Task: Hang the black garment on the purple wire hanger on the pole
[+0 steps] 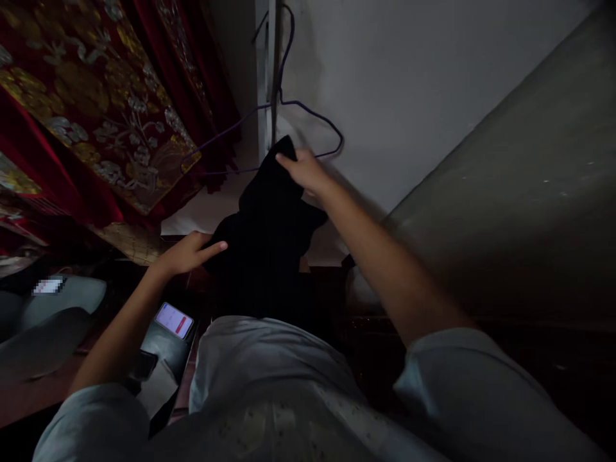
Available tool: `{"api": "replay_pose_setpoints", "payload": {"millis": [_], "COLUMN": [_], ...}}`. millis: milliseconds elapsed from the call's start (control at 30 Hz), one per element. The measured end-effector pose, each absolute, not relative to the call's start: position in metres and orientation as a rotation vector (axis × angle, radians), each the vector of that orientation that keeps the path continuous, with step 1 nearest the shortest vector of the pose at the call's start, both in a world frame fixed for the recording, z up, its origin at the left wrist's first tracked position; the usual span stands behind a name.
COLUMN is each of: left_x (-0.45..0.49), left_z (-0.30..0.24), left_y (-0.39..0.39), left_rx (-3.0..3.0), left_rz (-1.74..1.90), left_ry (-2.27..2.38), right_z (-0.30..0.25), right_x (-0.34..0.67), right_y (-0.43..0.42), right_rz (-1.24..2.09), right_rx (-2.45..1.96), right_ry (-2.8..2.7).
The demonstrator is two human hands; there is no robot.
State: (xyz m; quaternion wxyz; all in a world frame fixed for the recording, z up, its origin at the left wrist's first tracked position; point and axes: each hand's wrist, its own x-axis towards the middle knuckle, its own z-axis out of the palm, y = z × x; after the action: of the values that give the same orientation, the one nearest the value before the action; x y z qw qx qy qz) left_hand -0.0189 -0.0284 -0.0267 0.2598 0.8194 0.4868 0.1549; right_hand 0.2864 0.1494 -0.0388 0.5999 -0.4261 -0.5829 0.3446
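Observation:
A black garment (269,218) hangs between my two hands in front of my body; its exact kind is too dark to tell. My right hand (305,172) grips its upper end, thumb on top of the cloth. Lower down, my left hand (195,251) pinches the garment's left edge between thumb and fingers. Just behind the cloth, a thin purple wire hanger (312,112) hangs at a metal upright (272,70). Part of the hanger's lower bar is covered by the garment and my right hand.
A red curtain (115,115) with gold and silver flowers hangs at the left. A phone with a lit screen (174,320) lies on a grey seat (168,350) at lower left. Another grey chair (62,308) stands farther left. A pale wall (409,70) rises behind the hanger.

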Motion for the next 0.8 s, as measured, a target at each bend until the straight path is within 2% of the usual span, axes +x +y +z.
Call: {"api": "replay_pose_setpoints", "payload": {"millis": [100,200,267,367,467,567,667,800], "left_x": [-0.024,-0.029,-0.026,-0.011,0.014,0.035,0.047,0.038], "left_z": [-0.022,-0.019,-0.016,-0.004,0.014,0.032,0.048,0.068], "left_y": [-0.033,-0.026,-0.019,-0.008,0.01,0.037,0.065,0.082], "left_rx": [2.426,2.636,2.67,2.735,2.712,2.573,2.463,2.373], "left_rz": [0.254,0.044,0.044,0.43,0.929,1.273,1.395,1.323], "left_ry": [1.48,1.824,1.95,1.889,1.633,1.314,1.068,1.001], "right_z": [-0.058,-0.056,-0.047,-0.033,-0.029,-0.033,-0.038,-0.028], "right_x": [0.29,0.326,0.351,0.369,0.36,0.335,0.314,0.328], "right_y": [0.149,0.132,0.119,0.1,0.078,0.051,0.026,0.005], "right_rz": [0.887,0.796,0.726,0.59,0.517,0.503,0.435,0.244], "right_rx": [-1.135,-1.174,-1.177,-1.183,-1.235,-1.236,-1.095,-1.0], "right_ry": [-1.338,-1.35,-1.39,-1.438,-1.469,-1.517,-1.62,-1.622]}}
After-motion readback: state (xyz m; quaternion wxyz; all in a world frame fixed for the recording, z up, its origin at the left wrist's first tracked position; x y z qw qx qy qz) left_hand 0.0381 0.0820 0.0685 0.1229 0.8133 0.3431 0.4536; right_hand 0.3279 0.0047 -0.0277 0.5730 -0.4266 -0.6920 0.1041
